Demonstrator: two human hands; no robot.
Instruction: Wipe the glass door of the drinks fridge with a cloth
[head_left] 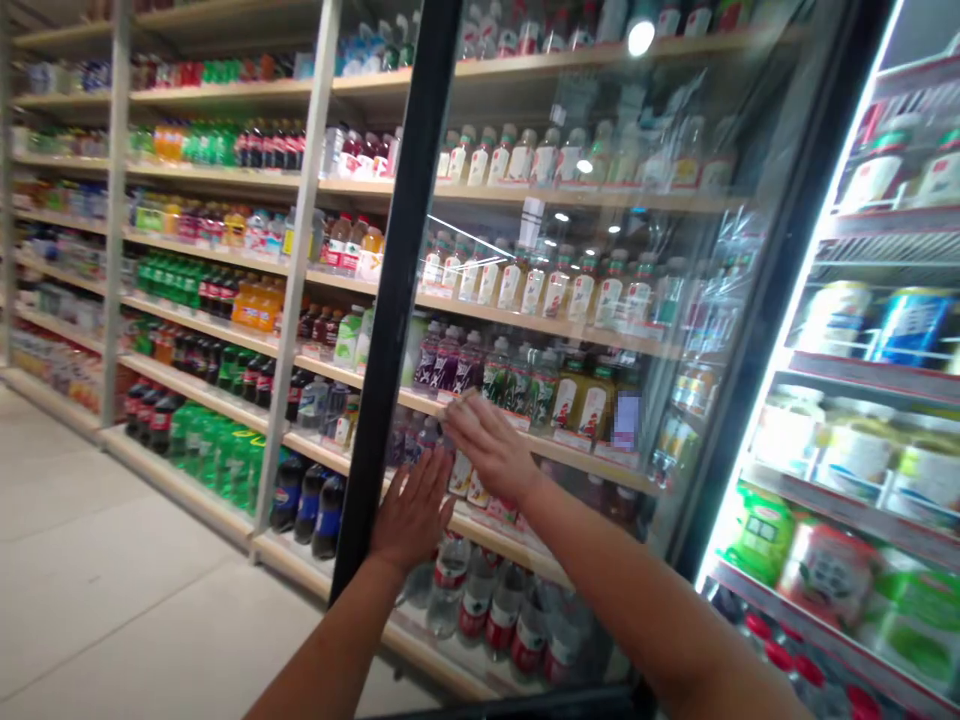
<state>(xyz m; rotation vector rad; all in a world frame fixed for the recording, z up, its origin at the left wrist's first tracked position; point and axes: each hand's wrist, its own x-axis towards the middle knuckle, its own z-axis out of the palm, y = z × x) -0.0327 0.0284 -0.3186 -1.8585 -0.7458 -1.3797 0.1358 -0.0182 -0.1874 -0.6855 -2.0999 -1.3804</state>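
Note:
A glass door (600, 230) with a black frame stands swung open at an angle in front of me. My left hand (412, 510) is open near the lower left of the glass, by the black frame edge, its fingers stretched upward. Higher and to the right, my right hand (491, 450) is also open, its fingers stretched out toward the left. Both palms face the pane and seem to lie against it, though exact contact is hard to tell. Neither hand shows anything held. Bottles (517, 380) on shelves appear through the glass behind the hands.
To the right is a lit cooler with cans (911, 325), bottles (855, 445) and green packs (761, 525). Long shelves (202, 320) of drinks run along the left, with dark cola bottles (328, 515) low beside the door. Pale floor tiles (112, 590) stretch across the lower left.

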